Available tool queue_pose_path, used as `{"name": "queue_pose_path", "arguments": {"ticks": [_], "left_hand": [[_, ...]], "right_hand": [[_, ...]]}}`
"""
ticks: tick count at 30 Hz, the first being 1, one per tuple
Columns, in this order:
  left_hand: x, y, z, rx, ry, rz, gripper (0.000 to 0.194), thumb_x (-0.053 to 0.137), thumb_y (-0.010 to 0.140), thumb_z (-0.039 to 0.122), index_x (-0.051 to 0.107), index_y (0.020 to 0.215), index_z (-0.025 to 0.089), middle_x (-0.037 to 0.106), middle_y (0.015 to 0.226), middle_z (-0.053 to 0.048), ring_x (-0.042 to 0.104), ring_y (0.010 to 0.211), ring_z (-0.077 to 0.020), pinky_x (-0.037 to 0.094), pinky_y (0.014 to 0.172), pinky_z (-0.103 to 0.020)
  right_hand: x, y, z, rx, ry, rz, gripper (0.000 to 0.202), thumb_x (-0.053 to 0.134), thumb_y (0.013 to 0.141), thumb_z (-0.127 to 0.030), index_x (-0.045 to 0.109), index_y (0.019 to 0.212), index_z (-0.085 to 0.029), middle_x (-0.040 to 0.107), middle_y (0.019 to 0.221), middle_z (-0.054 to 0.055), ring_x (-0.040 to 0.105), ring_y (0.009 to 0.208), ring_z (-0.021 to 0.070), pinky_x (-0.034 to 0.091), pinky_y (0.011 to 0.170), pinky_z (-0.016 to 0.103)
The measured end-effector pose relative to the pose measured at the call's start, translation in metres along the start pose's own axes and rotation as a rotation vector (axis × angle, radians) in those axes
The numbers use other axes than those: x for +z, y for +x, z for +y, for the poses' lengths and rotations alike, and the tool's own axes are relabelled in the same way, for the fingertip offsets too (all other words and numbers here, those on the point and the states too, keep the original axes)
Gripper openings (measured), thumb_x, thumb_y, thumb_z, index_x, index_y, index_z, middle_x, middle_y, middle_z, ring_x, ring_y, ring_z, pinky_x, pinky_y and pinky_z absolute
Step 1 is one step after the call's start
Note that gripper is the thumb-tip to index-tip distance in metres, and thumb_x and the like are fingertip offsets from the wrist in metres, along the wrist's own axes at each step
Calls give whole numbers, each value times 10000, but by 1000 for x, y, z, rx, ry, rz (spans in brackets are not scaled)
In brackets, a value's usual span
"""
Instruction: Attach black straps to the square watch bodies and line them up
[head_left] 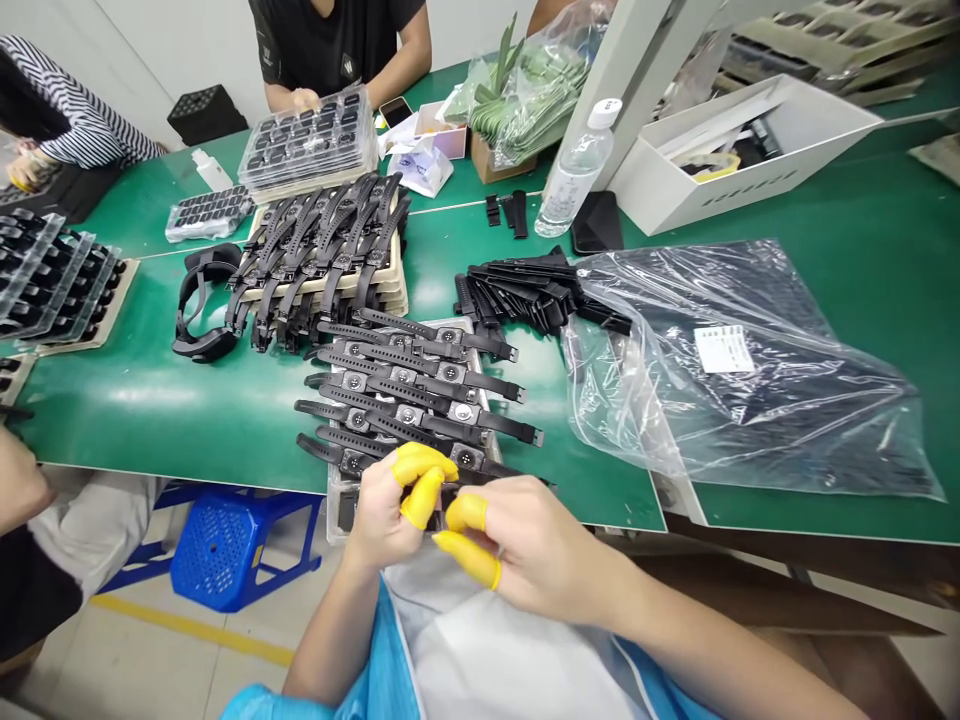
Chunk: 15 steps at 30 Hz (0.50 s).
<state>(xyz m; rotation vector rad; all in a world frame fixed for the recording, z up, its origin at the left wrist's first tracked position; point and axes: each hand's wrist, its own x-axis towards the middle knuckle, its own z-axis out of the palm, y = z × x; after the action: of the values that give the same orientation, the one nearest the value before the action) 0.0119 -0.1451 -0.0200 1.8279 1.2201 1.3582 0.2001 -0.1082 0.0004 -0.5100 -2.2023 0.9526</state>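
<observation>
My left hand (394, 508) and my right hand (536, 550) meet at the near edge of the table, with yellow finger cots on thumbs and fingertips. The left thumb and forefinger are pinched together. My right hand's fingers curl inward beside them. Something small and dark shows between the hands, mostly hidden by the fingers. Just beyond lies a tray (335, 520) with rows of black smartwatches (409, 415), straps spread out, sensor backs facing up. To its right is a heap of loose black watch straps (525, 290).
A large clear bag of dark straps (750, 400) covers the right side. Behind stand stacked trays of watches (322, 250), a water bottle (574, 175) and a white box (750, 150). Co-workers sit opposite and to the left. A blue stool (217, 550) stands below.
</observation>
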Motion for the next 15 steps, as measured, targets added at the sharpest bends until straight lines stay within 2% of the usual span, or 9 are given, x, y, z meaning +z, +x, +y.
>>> {"name": "queue_pose_path", "arguments": {"ticks": [4,8,11,15], "left_hand": [[0,-2,-1,-16,144,73,169,571,997,101,693,1073,189,772,988,-70,734,889,-167,594,744,-274],[0,-1,0,9,279,137,189,581,985,81,681,1100,194,770,994,-59,734,902,-157,602,781,-270],[0,-1,1,42,395,179,218,589,982,100,680,1155,198,764,999,-64,727,857,-152,591,707,-249],[-1,-3,3,52,487,180,255,608,964,124,676,1197,200,741,937,-52,682,721,-126,561,620,-224]], "right_hand": [[16,-7,-7,4,-201,89,268,491,1076,-286,586,850,-179,565,676,-1,453,554,142,346,540,285],[21,-6,-6,-27,-292,132,177,509,1062,-228,616,944,-151,644,734,48,559,617,173,415,572,289],[21,-6,-3,-66,-320,125,135,506,1044,-161,639,1031,-147,707,820,80,634,690,187,477,623,294],[17,-9,-2,-46,-289,87,132,542,1039,-185,667,1076,-168,728,873,79,680,765,191,524,685,301]]}}
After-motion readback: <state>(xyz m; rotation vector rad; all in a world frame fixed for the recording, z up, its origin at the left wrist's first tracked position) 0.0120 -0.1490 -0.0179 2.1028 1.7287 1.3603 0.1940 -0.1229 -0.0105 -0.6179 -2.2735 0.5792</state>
